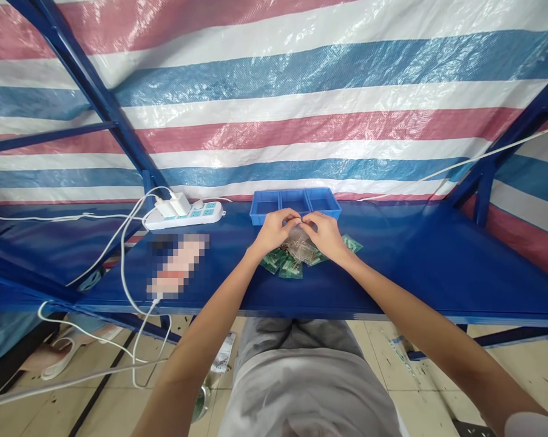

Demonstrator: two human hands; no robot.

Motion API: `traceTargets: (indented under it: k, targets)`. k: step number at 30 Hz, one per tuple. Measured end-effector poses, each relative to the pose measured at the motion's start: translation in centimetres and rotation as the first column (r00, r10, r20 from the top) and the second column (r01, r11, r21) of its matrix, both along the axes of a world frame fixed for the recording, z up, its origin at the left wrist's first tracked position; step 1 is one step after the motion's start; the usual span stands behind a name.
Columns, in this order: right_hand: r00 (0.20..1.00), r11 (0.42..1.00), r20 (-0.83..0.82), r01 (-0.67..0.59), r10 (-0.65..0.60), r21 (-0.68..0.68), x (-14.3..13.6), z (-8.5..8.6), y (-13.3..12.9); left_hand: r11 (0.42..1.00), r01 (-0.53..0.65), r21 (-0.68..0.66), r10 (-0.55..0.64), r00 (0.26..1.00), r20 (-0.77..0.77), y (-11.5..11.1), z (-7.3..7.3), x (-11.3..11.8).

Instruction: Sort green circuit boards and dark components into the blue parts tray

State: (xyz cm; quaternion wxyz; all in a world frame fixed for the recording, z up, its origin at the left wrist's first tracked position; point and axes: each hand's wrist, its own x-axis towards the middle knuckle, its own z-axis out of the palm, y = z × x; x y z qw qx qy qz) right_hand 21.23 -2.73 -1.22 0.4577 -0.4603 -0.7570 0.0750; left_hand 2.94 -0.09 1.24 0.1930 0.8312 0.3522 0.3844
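My left hand [275,230] and my right hand [323,233] meet at the middle of the blue table, fingertips closed together. Between them is a clear plastic bag [300,245], its top edge pinched by both hands. Small brownish pieces show through the plastic, too small to name. Several green-and-clear packets [290,269] lie under and around the bag, one more packet [352,244] just right of my right hand. Directly behind my hands stands a blue tray [257,219] with three compartments; my fingers hide part of its front.
A white power strip [212,213] with plugged-in chargers stands at the back left. In front of it lies a pixelated pinkish object [178,270] with a white cable [139,331] hanging off the edge. Blue frame bars [483,176] flank the table [419,267]. Another person's foot [59,358] shows lower left.
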Motion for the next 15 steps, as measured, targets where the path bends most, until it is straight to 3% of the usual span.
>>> traceTargets:
  k: [6, 15]
  targets:
    - [0.997, 1.0, 0.076, -0.003, 0.002, 0.016, 0.19, -0.17, 0.0, 0.988, 0.005, 0.157, 0.019, 0.988, -0.151, -0.33, 0.26, -0.64]
    - [0.991, 0.997, 0.121, 0.046, -0.053, 0.061, 0.12, -0.27, -0.27, 0.977, -0.053, 0.205, 0.113, 0.95, -0.293, -0.43, 0.23, -0.92]
